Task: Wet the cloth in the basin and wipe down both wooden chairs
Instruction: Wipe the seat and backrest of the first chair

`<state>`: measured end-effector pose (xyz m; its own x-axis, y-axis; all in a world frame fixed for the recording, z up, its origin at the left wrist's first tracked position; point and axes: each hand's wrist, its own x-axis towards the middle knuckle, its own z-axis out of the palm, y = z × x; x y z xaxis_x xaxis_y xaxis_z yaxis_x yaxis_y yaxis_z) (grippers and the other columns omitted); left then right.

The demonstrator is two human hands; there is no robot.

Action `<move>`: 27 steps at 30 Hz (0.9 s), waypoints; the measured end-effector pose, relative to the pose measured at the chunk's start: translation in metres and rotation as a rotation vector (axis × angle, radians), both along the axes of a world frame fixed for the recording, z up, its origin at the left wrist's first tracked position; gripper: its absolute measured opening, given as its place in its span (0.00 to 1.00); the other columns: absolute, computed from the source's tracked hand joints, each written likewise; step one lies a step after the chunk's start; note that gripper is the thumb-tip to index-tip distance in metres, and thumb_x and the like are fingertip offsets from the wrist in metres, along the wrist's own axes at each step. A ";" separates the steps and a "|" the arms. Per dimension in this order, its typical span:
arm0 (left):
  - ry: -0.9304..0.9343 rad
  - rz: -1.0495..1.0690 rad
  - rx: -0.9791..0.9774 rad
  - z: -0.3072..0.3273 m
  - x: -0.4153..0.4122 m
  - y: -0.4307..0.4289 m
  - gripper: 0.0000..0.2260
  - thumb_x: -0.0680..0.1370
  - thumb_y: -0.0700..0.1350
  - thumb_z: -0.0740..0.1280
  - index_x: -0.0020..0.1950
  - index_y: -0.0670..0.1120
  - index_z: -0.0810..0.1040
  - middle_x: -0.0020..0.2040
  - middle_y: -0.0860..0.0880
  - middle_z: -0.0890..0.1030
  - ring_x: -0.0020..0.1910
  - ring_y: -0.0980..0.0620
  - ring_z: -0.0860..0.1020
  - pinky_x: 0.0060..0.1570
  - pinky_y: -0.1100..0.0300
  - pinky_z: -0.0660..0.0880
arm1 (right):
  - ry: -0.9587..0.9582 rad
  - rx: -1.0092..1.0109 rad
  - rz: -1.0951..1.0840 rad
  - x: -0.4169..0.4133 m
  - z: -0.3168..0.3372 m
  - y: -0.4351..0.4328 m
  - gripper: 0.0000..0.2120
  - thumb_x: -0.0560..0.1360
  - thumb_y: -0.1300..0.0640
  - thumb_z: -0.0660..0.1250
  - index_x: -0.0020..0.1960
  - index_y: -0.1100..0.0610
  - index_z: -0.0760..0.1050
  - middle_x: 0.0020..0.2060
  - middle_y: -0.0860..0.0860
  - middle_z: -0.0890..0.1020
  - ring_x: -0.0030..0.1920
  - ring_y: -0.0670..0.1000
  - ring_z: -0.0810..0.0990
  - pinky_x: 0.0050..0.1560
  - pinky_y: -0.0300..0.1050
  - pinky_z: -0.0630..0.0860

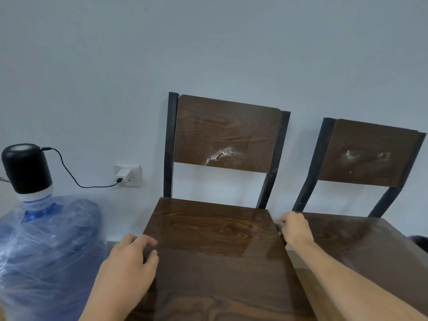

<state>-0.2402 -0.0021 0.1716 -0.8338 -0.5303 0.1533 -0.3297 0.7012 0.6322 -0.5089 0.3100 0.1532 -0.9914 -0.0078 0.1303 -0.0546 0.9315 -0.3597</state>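
Note:
Two dark wooden chairs with black metal frames stand side by side against the wall. The left chair (pixel 215 230) is right in front of me, and the right chair (pixel 366 230) is partly cut off by the frame edge. Each backrest carries a white dusty smear. My left hand (pixel 129 262) grips the left edge of the left chair's seat, fingers curled onto the top. My right hand (pixel 294 225) holds the seat's right edge in the narrow gap between the chairs. A small greenish scrap shows by its fingers; I cannot tell what it is. No cloth or basin is in view.
A large blue water bottle (pixel 46 246) wrapped in plastic, with a black pump on top, stands on the floor to the left. Its cable runs to a wall socket (pixel 127 174). A pale wall stands directly behind the chairs.

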 end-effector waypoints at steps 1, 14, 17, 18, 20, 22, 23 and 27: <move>0.001 0.000 0.007 0.001 0.000 -0.001 0.08 0.78 0.52 0.66 0.56 0.60 0.78 0.51 0.60 0.76 0.51 0.58 0.78 0.57 0.54 0.79 | 0.002 -0.013 -0.046 0.004 -0.001 0.006 0.11 0.81 0.65 0.68 0.49 0.56 0.88 0.52 0.59 0.89 0.52 0.60 0.87 0.59 0.56 0.84; -0.054 0.049 -0.002 0.005 0.012 -0.012 0.09 0.80 0.52 0.64 0.59 0.57 0.78 0.55 0.56 0.75 0.49 0.56 0.77 0.55 0.54 0.79 | 0.070 -0.184 0.381 0.057 0.001 -0.142 0.12 0.81 0.63 0.70 0.62 0.54 0.86 0.59 0.53 0.87 0.60 0.52 0.84 0.68 0.47 0.77; -0.063 0.074 -0.007 0.008 0.018 -0.014 0.10 0.80 0.52 0.63 0.61 0.57 0.78 0.56 0.55 0.74 0.50 0.55 0.77 0.55 0.52 0.80 | 0.063 -0.191 0.452 0.077 -0.002 -0.183 0.13 0.81 0.61 0.71 0.64 0.52 0.84 0.61 0.53 0.86 0.62 0.53 0.84 0.68 0.47 0.78; -0.069 0.084 -0.009 0.009 0.019 -0.014 0.11 0.80 0.53 0.63 0.61 0.57 0.78 0.57 0.55 0.75 0.51 0.55 0.77 0.55 0.52 0.80 | 0.056 -0.212 0.464 0.081 0.001 -0.198 0.13 0.81 0.61 0.70 0.64 0.53 0.84 0.60 0.54 0.86 0.61 0.53 0.84 0.67 0.47 0.78; -0.074 0.106 -0.015 0.011 0.020 -0.012 0.12 0.80 0.53 0.62 0.62 0.57 0.77 0.59 0.55 0.75 0.54 0.54 0.77 0.56 0.53 0.79 | 0.060 -0.255 0.503 0.086 0.006 -0.230 0.12 0.81 0.61 0.70 0.63 0.56 0.85 0.59 0.55 0.86 0.61 0.54 0.84 0.66 0.47 0.78; -0.065 0.136 -0.023 0.011 0.020 -0.007 0.13 0.80 0.52 0.62 0.64 0.56 0.77 0.61 0.55 0.76 0.56 0.54 0.76 0.56 0.56 0.77 | 0.058 -0.257 0.594 0.096 0.007 -0.261 0.12 0.81 0.62 0.70 0.64 0.56 0.84 0.60 0.57 0.85 0.61 0.56 0.83 0.67 0.50 0.79; -0.058 0.147 -0.026 0.011 0.019 -0.004 0.14 0.80 0.51 0.62 0.64 0.55 0.77 0.61 0.55 0.76 0.58 0.54 0.76 0.55 0.57 0.76 | 0.028 -0.244 0.661 0.104 0.008 -0.273 0.13 0.81 0.63 0.69 0.64 0.56 0.84 0.60 0.57 0.85 0.61 0.56 0.83 0.68 0.51 0.79; -0.052 0.180 0.000 0.012 0.013 0.008 0.16 0.79 0.50 0.62 0.66 0.54 0.76 0.62 0.54 0.76 0.59 0.54 0.76 0.55 0.57 0.76 | 0.000 -0.136 0.921 0.114 0.027 -0.277 0.12 0.83 0.63 0.66 0.63 0.57 0.84 0.60 0.56 0.85 0.63 0.55 0.81 0.69 0.49 0.77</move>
<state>-0.2272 0.0057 0.1831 -0.7320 -0.6721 0.1119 -0.4826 0.6274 0.6111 -0.3952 0.0325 0.1806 -0.6019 -0.7761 0.1880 -0.7514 0.4707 -0.4624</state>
